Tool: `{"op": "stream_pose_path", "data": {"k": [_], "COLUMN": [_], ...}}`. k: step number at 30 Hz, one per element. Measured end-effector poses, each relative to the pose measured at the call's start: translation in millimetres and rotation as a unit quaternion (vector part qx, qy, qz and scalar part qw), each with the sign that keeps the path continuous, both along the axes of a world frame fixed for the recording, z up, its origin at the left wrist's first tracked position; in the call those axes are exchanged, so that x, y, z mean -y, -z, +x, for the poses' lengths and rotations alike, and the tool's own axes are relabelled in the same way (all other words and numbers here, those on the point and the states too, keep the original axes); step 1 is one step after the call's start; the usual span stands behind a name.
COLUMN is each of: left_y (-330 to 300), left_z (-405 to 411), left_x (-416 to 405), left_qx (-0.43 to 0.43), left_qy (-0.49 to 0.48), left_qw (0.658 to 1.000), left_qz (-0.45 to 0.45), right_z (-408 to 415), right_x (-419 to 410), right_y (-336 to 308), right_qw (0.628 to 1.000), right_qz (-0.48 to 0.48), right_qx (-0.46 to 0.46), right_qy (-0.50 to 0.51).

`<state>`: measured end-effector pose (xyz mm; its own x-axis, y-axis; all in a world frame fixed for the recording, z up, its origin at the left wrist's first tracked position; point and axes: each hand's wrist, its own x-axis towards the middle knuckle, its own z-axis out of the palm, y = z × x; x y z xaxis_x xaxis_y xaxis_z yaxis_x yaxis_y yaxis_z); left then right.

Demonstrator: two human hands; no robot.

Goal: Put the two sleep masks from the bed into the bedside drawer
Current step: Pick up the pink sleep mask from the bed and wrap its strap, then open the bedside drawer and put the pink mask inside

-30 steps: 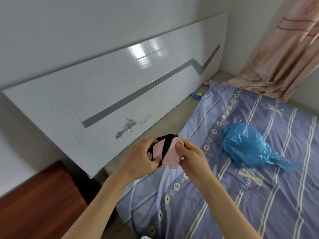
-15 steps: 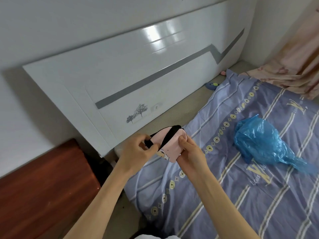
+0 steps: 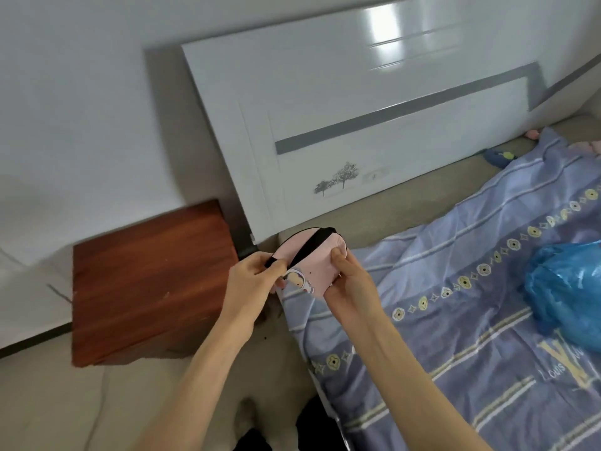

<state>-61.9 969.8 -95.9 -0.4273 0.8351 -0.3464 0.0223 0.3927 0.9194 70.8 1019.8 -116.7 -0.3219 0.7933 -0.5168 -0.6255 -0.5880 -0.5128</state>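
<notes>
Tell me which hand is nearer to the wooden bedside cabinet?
Left. The left hand is just beside the bedside cabinet; the right hand is farther away, over the bed.

The sleep mask [image 3: 317, 265] is pale pink with a black strap [image 3: 309, 247] across it and a small printed cartoon figure in white with a brown head at its lower edge; the bedside cabinet [image 3: 149, 281] is reddish-brown with a wood-grain pattern. The headboard [image 3: 357, 102] is glossy white with a grey stepped band and a small grey print of trees, and the wall [image 3: 81, 92] is plain off-white. The bedsheet [image 3: 455, 320] is lavender-blue with cream and white stripes, a row of pale yellow flower and star motifs and yellow lettering, and the plastic bag [image 3: 572, 288] on it is translucent blue
</notes>
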Motion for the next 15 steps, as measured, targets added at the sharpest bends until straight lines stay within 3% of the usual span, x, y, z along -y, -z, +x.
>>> {"op": "stream_pose_path", "data": {"k": [4, 7, 9, 12, 15], "left_y": [4, 11, 17, 27, 36], "left_z": [-39, -80, -116, -173, -212], "left_x": [30, 59, 78, 112, 142], "left_qx": [0.036, 0.076, 0.130, 0.173, 0.241], "left_qy": [-0.049, -0.105, -0.143, -0.144, -0.144], "left_qw": [0.998, 0.991, 0.981, 0.973, 0.959], "left_qz": [-0.010, -0.028, -0.036, -0.042, -0.037], "right_z": [-49, -94, -123, -162, -197], "right_x": [24, 55, 77, 105, 127], "right_y": [-3, -1, 4, 15, 24], "right_qw": [1.000, 0.993, 0.965, 0.885, 0.871], "right_qz": [0.008, 0.068, 0.153, 0.244, 0.249], "right_qx": [0.028, 0.081, 0.184, 0.351, 0.377], "right_qy": [-0.006, -0.053, -0.109, -0.187, -0.193]}}
